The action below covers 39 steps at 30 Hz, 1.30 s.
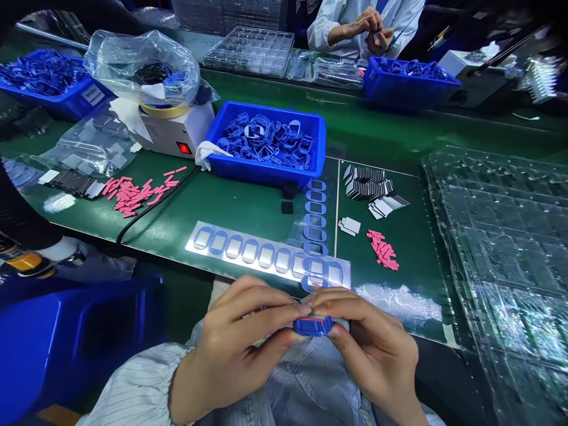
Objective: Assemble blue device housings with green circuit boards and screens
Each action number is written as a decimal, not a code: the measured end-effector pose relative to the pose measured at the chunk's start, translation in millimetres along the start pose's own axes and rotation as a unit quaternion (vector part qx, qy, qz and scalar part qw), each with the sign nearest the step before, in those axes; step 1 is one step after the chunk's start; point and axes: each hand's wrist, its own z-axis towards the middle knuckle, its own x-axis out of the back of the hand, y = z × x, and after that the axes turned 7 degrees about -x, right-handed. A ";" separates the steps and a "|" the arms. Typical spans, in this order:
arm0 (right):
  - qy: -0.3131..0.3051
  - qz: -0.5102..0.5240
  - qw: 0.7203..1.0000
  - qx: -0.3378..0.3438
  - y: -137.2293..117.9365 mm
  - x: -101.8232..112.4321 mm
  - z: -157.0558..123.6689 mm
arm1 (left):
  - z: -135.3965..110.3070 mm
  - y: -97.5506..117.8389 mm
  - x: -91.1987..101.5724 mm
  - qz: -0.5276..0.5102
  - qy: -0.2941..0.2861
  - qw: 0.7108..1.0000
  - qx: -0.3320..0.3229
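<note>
My left hand [239, 337] and my right hand [368, 346] meet above my lap, both pinching a small blue rounded frame [313, 326] with a red edge. My fingers hide most of it. Just beyond my fingertips lies a silver backing sheet [266, 253] carrying a row of blue oval rings. More rings on a clear strip [316, 219] run up towards a blue bin [266, 127] heaped with blue frames. Small pink strips [382, 249] and stacked black-and-white pads [368, 183] lie to the right on the green bench [248, 204].
Stacked clear plastic trays [501, 248] fill the right side. A white machine [177, 133] with a red switch sits under a plastic bag [146, 68]. Across the bench, a co-worker's hands [368, 29] work near another blue bin [410, 83]. A blue crate [75, 337] stands at lower left.
</note>
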 end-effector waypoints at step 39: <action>0.042 0.038 0.990 -0.132 -1.7 -1.7 -4.5 | -9.6 -9.2 -14.3 -0.004 0.031 0.997 0.069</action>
